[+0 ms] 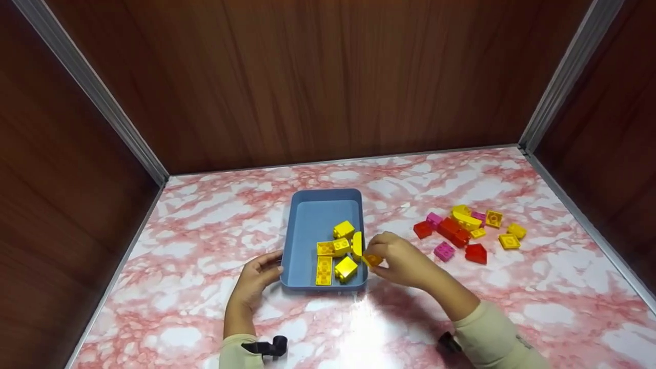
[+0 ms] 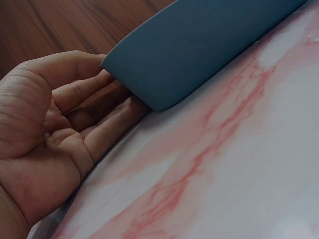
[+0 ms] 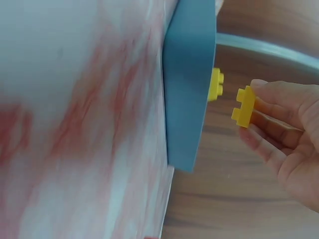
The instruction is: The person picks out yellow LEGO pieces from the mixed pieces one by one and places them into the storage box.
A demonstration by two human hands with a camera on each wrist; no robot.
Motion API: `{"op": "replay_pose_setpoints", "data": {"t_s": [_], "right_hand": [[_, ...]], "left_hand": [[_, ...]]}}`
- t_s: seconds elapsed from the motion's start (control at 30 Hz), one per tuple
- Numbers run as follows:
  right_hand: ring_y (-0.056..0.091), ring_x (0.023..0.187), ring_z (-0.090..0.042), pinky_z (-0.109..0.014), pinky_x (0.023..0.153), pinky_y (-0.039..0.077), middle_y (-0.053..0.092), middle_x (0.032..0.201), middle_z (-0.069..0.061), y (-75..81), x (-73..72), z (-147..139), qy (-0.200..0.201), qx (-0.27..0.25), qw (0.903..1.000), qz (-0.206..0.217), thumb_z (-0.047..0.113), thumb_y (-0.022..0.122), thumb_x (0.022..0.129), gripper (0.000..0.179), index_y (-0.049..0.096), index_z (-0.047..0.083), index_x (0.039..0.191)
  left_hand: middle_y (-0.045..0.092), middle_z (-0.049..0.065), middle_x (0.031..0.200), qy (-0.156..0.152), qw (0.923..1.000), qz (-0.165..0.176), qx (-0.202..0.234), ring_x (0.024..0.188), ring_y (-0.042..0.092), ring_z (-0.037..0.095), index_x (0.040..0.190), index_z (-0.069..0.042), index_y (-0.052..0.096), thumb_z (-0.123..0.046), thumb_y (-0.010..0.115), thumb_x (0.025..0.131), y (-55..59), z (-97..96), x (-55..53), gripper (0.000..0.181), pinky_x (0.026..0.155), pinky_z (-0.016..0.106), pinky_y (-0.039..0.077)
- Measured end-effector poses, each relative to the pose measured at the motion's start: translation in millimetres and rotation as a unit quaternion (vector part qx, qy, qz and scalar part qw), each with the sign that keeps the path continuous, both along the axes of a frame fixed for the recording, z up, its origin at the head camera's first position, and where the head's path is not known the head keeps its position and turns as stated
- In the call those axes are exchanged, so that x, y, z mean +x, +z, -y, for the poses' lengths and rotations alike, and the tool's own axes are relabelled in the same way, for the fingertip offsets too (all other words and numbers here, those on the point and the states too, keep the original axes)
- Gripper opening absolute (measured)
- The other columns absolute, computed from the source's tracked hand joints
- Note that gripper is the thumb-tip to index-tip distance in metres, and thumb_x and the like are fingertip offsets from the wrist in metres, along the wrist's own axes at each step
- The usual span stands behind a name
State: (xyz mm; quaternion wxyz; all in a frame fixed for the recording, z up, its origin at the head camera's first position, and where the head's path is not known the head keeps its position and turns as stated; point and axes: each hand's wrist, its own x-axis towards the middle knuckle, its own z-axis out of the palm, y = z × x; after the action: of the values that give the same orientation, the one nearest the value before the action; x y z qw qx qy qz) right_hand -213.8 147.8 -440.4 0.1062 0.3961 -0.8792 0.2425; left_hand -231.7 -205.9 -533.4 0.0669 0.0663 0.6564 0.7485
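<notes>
A blue-grey tray (image 1: 312, 218) lies on the table with several yellow toy building blocks (image 1: 324, 270) inside, mostly toward its near right part. My left hand (image 1: 252, 281) touches the tray's left side near the front corner, its fingers loosely extended against the outer wall. At the opposite side, my right hand (image 1: 402, 260) pinches a yellow building block (image 3: 245, 107) between thumb and fingertips, just by the tray's right rim. The block's studs face the tray in the right wrist view. Another yellow block (image 3: 215, 84) shows above the rim there.
To the right lies a loose pile of blocks: red (image 1: 476, 253), pink (image 1: 444, 251) and yellow (image 1: 509, 241). Under everything is a pink-and-white marbled tabletop (image 1: 195, 256). Brown wood-grain panels (image 1: 328, 87) with metal edging stand at the back and both sides.
</notes>
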Motion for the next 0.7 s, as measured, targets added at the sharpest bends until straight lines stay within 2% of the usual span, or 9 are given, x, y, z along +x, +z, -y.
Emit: {"op": "replay_pose_setpoints", "data": {"t_s": [0.13,0.27,0.57,0.7], "right_hand": [[0.058,0.085,-0.019,-0.031,0.076,0.054,0.065,0.091,-0.005,-3.7,-2.7,13.9,0.037,-0.007,0.9992,-0.011,0.005,0.081,0.076,0.018,0.074,0.003,0.093],[0.058,0.085,-0.019,-0.03,0.078,0.053,0.065,0.092,-0.005,-7.5,-3.1,23.7,0.058,0.001,0.9983,0.006,0.006,0.08,0.078,0.018,0.074,0.004,0.094],[0.051,0.076,-0.014,-0.027,0.069,0.049,0.062,0.086,-0.003,-13.1,-2.0,29.0,0.059,0.027,0.9966,0.05,0.01,0.079,0.079,0.017,0.073,0.007,0.095],[0.054,0.079,-0.017,-0.029,0.072,0.051,0.063,0.09,-0.006,-13.3,-1.4,27.3,0.06,0.031,0.9958,0.061,0.012,0.079,0.08,0.02,0.073,0.005,0.097]], "left_hand": [[0.056,0.029,0.127,0.002,1.0,0.003,0.003,0.108,0.061,0.024,0.132,0.016,0.049,0.005,0.065,0.086,0.0,0.0,-0.7,0.049,0.086,0.033,0.053],[0.056,0.029,0.127,0.0,1.0,0.001,0.004,0.108,0.06,0.025,0.131,0.016,0.049,0.004,0.065,0.086,0.6,-0.7,-1.8,0.049,0.087,0.033,0.053],[0.056,0.027,0.128,0.002,1.0,0.008,0.003,0.107,0.06,0.022,0.132,0.016,0.049,0.005,0.063,0.086,1.7,-1.5,-0.3,0.049,0.085,0.031,0.053],[0.056,0.028,0.127,0.006,0.9999,0.012,0.008,0.106,0.061,0.023,0.132,0.016,0.049,0.007,0.063,0.086,2.0,-1.2,-0.4,0.049,0.085,0.031,0.053]]}}
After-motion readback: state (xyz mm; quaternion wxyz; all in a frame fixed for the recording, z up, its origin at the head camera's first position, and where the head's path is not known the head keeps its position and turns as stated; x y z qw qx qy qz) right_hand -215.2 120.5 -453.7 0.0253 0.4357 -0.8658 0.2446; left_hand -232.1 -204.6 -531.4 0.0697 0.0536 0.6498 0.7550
